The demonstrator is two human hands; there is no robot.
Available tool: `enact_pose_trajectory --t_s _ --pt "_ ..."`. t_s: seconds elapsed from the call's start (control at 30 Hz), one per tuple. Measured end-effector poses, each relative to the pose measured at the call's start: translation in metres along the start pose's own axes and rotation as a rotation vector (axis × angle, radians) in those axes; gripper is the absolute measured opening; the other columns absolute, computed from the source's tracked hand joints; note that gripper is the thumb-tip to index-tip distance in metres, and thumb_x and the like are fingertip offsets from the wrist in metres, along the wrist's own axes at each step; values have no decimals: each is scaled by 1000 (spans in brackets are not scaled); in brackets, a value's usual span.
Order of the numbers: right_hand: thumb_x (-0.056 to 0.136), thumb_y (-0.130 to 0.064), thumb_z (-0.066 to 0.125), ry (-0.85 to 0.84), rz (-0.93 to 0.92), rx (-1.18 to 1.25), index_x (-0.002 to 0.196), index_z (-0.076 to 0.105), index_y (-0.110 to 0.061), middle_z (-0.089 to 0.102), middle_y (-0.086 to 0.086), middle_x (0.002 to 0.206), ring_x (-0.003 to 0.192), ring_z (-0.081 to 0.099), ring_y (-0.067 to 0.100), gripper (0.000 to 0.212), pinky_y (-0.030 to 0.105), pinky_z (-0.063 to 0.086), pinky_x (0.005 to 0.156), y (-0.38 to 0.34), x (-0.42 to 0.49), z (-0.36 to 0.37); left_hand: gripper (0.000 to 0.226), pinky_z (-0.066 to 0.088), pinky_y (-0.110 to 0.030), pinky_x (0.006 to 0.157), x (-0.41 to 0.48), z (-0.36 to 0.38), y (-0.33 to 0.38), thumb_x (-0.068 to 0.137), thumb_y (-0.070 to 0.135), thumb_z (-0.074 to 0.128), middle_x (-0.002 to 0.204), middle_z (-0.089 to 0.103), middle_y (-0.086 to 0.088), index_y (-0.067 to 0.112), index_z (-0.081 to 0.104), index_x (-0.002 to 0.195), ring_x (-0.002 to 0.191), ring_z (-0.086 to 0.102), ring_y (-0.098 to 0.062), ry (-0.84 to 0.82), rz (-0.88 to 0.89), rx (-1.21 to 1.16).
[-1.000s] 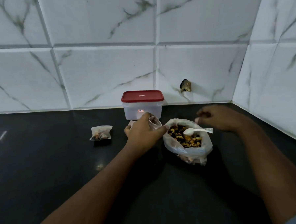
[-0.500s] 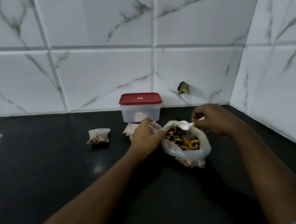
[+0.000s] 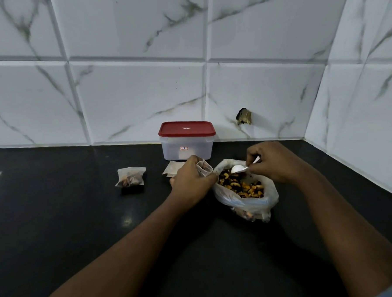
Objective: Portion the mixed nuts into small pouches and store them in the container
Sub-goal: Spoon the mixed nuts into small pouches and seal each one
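On the worktop, the bag of mixed nuts looks mostly full. The right hand grips a white spoon over it, and the left hand pinches an open small pouch. One filled pouch lies well to the left. Spare pouches wait before the lidded container, so storing seems not yet begun.

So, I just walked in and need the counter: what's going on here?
A person's left hand holds a small translucent pouch beside the clear plastic bag of mixed nuts; the right hand holds a white plastic spoon over it. One filled pouch lies on the black counter; the red-lidded clear container stands closed.
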State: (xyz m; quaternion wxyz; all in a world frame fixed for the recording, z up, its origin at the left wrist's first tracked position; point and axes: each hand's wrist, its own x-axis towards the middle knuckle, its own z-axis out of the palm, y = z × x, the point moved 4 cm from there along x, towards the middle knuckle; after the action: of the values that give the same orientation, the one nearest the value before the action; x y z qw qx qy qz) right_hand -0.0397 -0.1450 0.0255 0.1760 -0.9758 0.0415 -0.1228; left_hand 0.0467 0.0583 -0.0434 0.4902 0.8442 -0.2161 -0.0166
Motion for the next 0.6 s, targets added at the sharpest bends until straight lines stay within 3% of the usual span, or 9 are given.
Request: enact_pose_trajectory --t_s 0.2,0.37,0.6 --pt "92 -13 74 -42 27 -24 94 77 -24 67 -9 101 87 66 6 11 21 47 65 -2 5 21 38 50 -51 104 0 2 0 87 46 78 99 59 23 39 48 110 107 63 -11 -17 10 5" --pt "91 -15 74 -70 51 -50 86 77 -25 72 -11 94 89 66 6 12 22 45 67 8 1 0 43 50 -47 103 -2 -1 1 90 46 75 110 65 15 31 53 123 104 62 -9 1 72 64" --pt "87 -13 75 -53 130 72 81 80 -24 77 -7 82 81 74 18 14 40 60 75 16 -2 -4 36 31 -50 115 -2 -3 5 93 50 68 105 59 19 37 48 121 100 54 -5 -5 144 227"
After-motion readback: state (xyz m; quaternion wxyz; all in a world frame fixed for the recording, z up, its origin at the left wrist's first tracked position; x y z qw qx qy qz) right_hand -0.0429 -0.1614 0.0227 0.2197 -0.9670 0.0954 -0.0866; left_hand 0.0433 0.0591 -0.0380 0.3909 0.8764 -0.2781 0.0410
